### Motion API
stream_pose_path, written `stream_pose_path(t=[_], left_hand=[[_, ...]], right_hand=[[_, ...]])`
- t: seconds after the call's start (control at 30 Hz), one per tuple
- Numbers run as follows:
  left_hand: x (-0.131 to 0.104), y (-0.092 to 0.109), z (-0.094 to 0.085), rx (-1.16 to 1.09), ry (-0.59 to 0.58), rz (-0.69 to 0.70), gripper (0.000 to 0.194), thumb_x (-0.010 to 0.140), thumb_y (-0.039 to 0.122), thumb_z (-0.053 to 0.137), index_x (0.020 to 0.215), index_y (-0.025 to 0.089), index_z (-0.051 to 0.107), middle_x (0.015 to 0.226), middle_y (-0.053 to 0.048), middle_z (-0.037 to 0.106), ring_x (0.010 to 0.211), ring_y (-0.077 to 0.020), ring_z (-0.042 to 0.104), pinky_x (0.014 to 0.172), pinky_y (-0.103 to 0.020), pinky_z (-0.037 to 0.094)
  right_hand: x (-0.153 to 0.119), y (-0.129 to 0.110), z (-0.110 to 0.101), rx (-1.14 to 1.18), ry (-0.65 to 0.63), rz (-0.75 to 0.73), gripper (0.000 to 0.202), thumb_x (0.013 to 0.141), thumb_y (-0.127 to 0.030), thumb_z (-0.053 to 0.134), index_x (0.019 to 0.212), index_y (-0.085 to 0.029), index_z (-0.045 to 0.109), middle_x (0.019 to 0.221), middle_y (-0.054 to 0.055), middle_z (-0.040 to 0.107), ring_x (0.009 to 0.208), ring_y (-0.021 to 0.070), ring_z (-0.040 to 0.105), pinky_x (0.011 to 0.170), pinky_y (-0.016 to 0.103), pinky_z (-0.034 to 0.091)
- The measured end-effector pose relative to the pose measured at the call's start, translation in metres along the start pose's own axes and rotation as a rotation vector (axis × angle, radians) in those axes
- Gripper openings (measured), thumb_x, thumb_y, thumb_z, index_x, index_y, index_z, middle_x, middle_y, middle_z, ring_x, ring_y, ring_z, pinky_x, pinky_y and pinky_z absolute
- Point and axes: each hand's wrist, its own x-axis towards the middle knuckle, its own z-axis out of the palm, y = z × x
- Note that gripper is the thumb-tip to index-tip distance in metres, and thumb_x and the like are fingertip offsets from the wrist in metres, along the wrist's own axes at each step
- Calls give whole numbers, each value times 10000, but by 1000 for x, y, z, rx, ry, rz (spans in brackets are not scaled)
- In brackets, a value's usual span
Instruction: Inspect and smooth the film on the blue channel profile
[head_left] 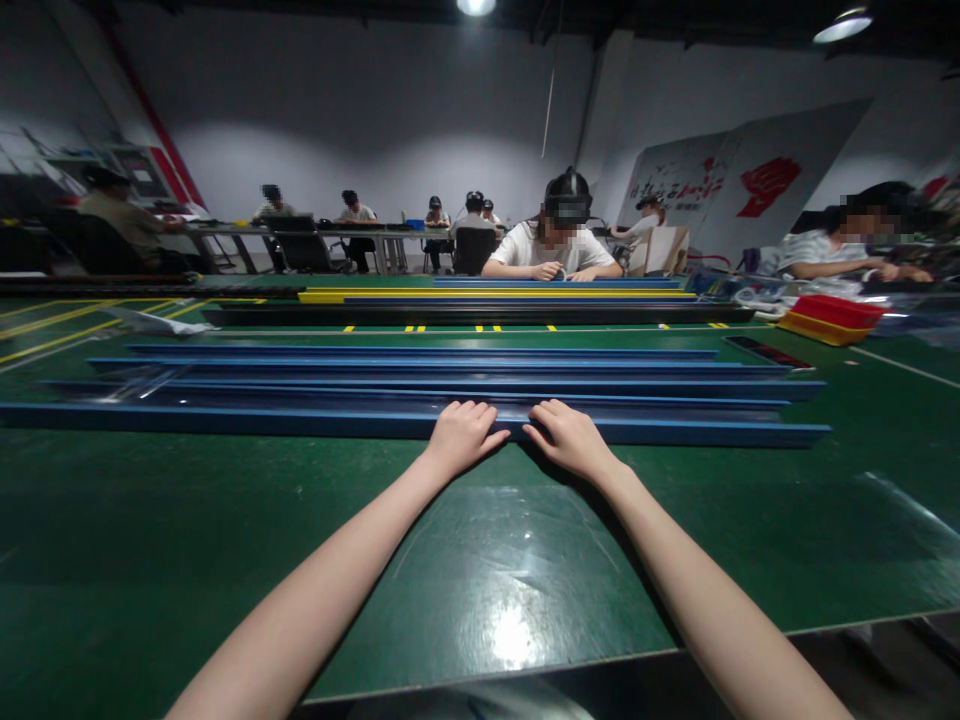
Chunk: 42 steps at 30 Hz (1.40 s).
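Note:
A long blue channel strip (240, 420) lies across the green table in front of me. My left hand (463, 436) grips its near wall just left of the middle, fingers over the top edge and thumb along the front. Close beside it, my right hand (568, 436) holds the same strip in the same way, the two thumbs a short gap apart. Behind it lie several more blue channel strips (480, 367), roughly parallel, with clear plastic film (146, 385) on their left part. What the fingertips touch inside the channel is hidden.
Farther back lie a black strip (480, 314) and yellow strips (495, 295). A phone (769, 352) and red and yellow bins (831, 318) are at the right. A co-worker (555, 245) sits across the table (187, 570); other people sit beyond.

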Motion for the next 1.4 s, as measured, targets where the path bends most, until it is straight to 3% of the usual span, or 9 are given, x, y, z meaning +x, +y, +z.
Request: stream_pose_path(t=[1.4], left_hand=[[0, 1, -2, 0, -12, -6, 325, 850, 445, 437, 821, 151, 572, 784, -54, 626, 720, -180, 555, 628, -303, 341]], right_hand=[[0, 0, 0, 0, 0, 2, 216, 887, -323, 373, 845, -190, 538, 844, 53, 587, 812, 157, 496, 678, 242, 335]])
